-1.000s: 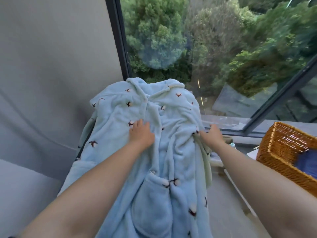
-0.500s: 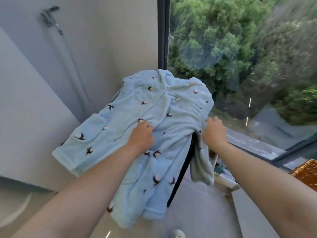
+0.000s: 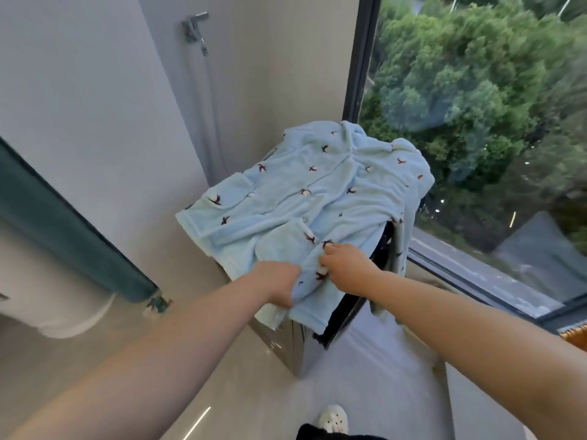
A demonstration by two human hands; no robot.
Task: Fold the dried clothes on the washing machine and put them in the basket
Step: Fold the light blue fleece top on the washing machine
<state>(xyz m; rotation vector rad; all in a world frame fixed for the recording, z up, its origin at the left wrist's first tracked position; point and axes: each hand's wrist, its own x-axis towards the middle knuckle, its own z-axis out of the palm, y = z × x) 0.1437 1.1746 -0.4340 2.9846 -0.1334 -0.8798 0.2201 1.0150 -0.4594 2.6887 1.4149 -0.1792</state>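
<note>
Trees fill the big glass window (image 3: 476,106) on the right. Beside it, a fluffy light blue pajama top with little dark marks (image 3: 301,198) lies spread over the shiny grey washing machine (image 3: 293,347). The left hand (image 3: 279,285) curls around the near hem. The right hand (image 3: 344,265) pinches the cloth just beside it. A corner of the brown woven basket (image 3: 575,338) peeks in at the right edge, well apart.

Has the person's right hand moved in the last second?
Yes. The right hand has left the window-side edge of the shirt and come back toward the person, away from the window frame, to the near hem on the washer.
</note>
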